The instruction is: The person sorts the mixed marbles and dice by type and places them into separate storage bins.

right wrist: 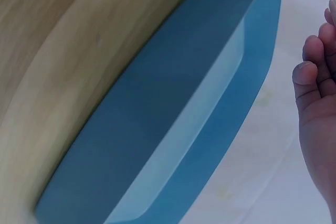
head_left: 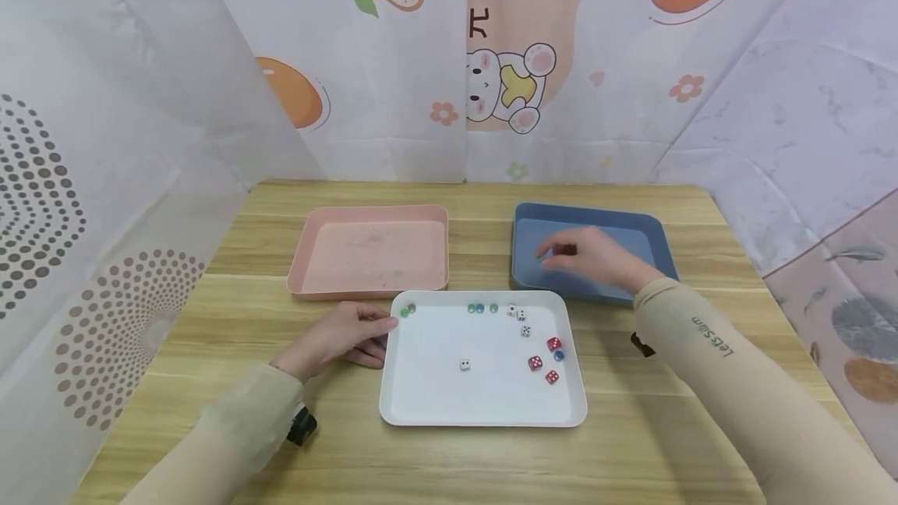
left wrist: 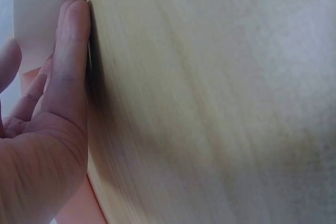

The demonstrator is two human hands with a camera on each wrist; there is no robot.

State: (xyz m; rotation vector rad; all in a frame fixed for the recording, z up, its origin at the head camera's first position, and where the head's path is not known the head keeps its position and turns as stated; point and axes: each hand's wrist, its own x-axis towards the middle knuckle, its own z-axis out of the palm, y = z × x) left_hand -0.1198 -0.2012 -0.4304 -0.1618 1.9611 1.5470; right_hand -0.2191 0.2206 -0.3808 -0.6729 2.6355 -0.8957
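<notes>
Over the blue tray (head_left: 589,213), my right hand (head_left: 592,256) pinches a small greenish glass marble (head_left: 542,256) between thumb and fingertips. In the right wrist view the right hand (right wrist: 323,93) shows at the right edge with curled fingers, and the marble is hidden. My left hand (head_left: 344,337) rests at the left side of the white tray (head_left: 435,404), its fingers touching the wall. Fairly straight fingers (left wrist: 65,66) lie along that wall in the left wrist view. Inside the white tray are several glass marbles (head_left: 480,308), several white dice (head_left: 464,365) and three red dice (head_left: 535,363).
A pink tray (head_left: 372,256) stands behind the white tray on the left, level with the blue one. All three trays are on a wooden table (head_left: 484,466). A printed curtain (head_left: 393,100) hangs behind the table's far edge.
</notes>
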